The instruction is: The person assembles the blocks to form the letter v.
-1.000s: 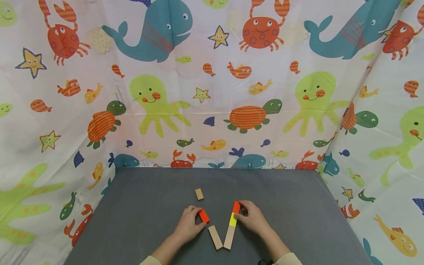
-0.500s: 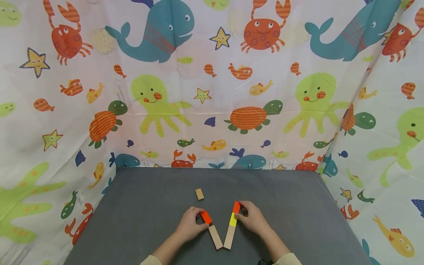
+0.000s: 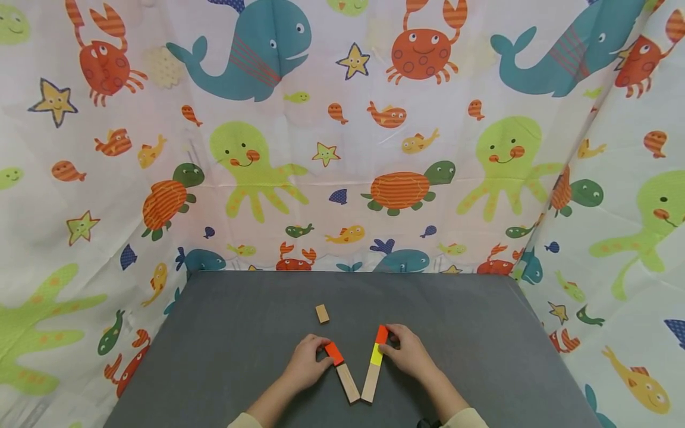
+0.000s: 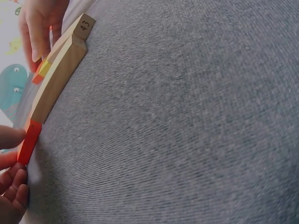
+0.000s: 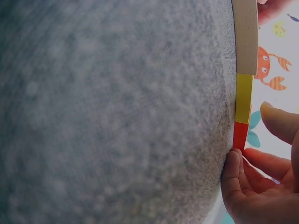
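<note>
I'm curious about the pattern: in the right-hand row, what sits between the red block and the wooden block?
A yellow block lies between the red block and the wooden block, as the head and right wrist views show.

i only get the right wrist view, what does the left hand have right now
Observer: In the head view, the left hand holds a red block pinched in its fingers.

Operator: any marking on the wood in the row on my side

Observer: Yes, the left wrist view shows 43 on the end of the long wooden block in line with the yellow block.

Operator: and anything lying loose

Observer: Yes, the head view shows a short wooden block apart from the others, farther from the person than that pinched one.
</note>
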The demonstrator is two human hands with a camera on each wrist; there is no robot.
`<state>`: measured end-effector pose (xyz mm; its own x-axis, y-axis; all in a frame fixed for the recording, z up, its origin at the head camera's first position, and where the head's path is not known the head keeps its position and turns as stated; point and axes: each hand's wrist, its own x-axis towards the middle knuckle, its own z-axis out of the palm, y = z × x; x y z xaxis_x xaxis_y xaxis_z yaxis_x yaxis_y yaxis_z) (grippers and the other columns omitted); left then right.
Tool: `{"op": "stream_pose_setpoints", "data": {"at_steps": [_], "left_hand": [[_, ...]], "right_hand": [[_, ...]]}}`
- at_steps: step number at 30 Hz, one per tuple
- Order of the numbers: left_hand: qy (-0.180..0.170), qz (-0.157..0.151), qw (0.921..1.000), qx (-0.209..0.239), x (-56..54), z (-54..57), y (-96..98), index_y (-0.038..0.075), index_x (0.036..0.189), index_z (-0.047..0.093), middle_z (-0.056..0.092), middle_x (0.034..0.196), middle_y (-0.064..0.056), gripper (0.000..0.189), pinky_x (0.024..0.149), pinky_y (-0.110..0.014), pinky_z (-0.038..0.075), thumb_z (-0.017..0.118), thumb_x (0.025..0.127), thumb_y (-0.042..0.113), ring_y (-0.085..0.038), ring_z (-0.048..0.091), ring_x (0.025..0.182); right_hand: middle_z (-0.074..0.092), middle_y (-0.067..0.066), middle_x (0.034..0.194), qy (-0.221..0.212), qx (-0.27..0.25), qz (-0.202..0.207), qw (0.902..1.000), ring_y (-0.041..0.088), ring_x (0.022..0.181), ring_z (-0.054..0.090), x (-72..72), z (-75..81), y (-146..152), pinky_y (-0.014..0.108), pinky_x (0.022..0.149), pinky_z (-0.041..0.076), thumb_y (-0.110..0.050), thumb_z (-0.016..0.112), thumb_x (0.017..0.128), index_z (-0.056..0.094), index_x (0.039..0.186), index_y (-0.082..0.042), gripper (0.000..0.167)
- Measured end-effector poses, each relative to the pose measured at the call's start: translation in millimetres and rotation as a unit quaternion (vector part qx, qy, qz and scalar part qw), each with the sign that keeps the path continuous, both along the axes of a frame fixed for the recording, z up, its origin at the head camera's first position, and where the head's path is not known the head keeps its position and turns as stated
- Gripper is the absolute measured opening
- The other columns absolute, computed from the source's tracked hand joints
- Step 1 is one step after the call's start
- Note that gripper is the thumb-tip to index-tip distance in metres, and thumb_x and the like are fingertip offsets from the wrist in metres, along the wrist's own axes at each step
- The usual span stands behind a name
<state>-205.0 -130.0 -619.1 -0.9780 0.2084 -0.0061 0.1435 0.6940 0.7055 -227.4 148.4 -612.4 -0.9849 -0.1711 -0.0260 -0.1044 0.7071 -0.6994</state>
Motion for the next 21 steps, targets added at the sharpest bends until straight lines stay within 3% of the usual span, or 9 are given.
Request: {"op": "stream_pose_setpoints", "data": {"at_steps": [21], "left_hand": [[0.011, 0.008, 0.9999, 0.004, 2.1, -4.3, 3.7, 0.011, 0.117, 0.072, 0.064, 0.111, -0.002, 0.036, 0.094, -0.049, 0.049, 0.082, 0.083, 0.021, -0.025, 0.059, 0.106]], "right_hand": [[0.06, 0.017, 0.135, 0.006, 0.006, 0.007, 0.9999, 0.026, 0.109, 0.064, 1.2, 0.2, 0.7, 0.047, 0.092, 0.055, -0.026, 0.079, 0.087, 0.059, 0.137, 0.001, 0.06]]}}
